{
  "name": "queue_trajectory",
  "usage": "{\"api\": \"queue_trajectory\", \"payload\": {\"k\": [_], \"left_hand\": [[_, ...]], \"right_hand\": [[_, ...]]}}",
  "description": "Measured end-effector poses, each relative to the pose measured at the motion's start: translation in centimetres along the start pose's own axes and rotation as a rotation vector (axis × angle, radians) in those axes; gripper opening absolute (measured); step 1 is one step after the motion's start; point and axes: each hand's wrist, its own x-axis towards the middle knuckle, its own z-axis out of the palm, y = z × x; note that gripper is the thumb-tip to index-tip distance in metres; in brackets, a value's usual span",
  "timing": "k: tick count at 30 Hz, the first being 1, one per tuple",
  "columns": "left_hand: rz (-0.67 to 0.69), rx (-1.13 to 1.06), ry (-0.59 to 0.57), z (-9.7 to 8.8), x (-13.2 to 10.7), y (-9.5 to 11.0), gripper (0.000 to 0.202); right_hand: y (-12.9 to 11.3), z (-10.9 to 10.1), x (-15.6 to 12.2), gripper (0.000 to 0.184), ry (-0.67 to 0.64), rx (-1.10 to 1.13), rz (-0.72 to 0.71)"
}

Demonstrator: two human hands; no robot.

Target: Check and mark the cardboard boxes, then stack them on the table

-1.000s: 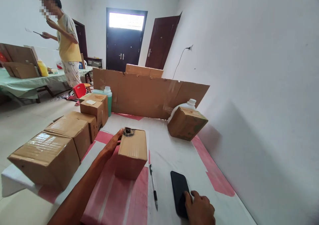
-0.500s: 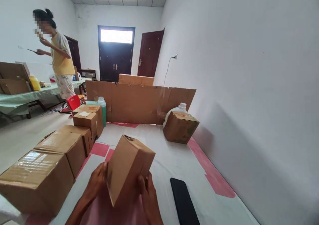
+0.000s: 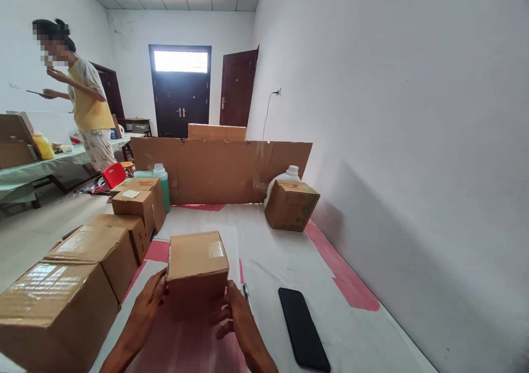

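Note:
A small cardboard box point(image 3: 198, 254) sits level between my hands, with a strip of shiny tape on its top and its near face in shadow. My left hand point(image 3: 149, 301) presses its fingers against the box's left side. At the lower right corner, my right hand point(image 3: 238, 315) touches the box with its upper fingers, while the lower ones curl in front of the near face. Whether the box's underside rests on the table cannot be made out. A pen point(image 3: 247, 295) lies just beyond my right hand, partly hidden by it. Farther right is a black phone point(image 3: 303, 329).
Several cardboard boxes point(image 3: 61, 301) line the table's left edge, with a green bottle point(image 3: 162, 188) behind them. A cardboard panel point(image 3: 219, 172) spans the far end. Another box point(image 3: 291, 205) stands before a white jug point(image 3: 292, 173). A person point(image 3: 88, 95) stands at the left.
The box has turned from a tilted pose to level and come down nearer the table. My right hand's fingers have loosened, and the pen has come into sight. The view has shifted slightly right.

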Motion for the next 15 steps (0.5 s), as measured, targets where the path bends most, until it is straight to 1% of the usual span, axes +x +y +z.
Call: {"api": "queue_trajectory", "payload": {"k": [2, 4, 6, 8, 10, 11, 13, 15], "left_hand": [[-0.07, -0.061, -0.022, 0.4, -1.0, -2.0, 0.084], [-0.106, -0.11, 0.011, 1.3, -2.0, -3.2, 0.086], [-0.082, -0.107, 0.034, 2.7, -2.6, -3.2, 0.085], [-0.013, -0.061, 0.013, 4.8, -2.2, -1.8, 0.083], [0.088, -0.024, -0.065, 7.7, -0.6, 0.5, 0.081], [0.146, -0.019, -0.127, 9.5, 0.5, 1.8, 0.08], [0.252, -0.03, -0.29, 14.0, 3.3, 4.2, 0.079], [0.31, -0.05, -0.466, 19.2, 6.2, 6.1, 0.083]], "right_hand": [[0.9, -0.6, 0.0, 0.082, 0.037, -0.086, -0.035], [1.5, -0.9, 0.0, 0.074, 0.107, -0.194, -0.145], [1.6, -1.0, 0.2, 0.065, 0.167, -0.242, -0.27], [1.2, -1.6, 1.0, 0.065, 0.202, -0.22, -0.339], [0.3, -3.3, 2.4, 0.068, 0.274, -0.182, -0.379], [-0.2, -4.7, 3.3, 0.07, 0.339, -0.172, -0.393], [-1.4, -8.6, 5.4, 0.077, 0.488, -0.177, -0.403], [-2.7, -13.5, 7.3, 0.085, 0.62, -0.201, -0.392]]}}
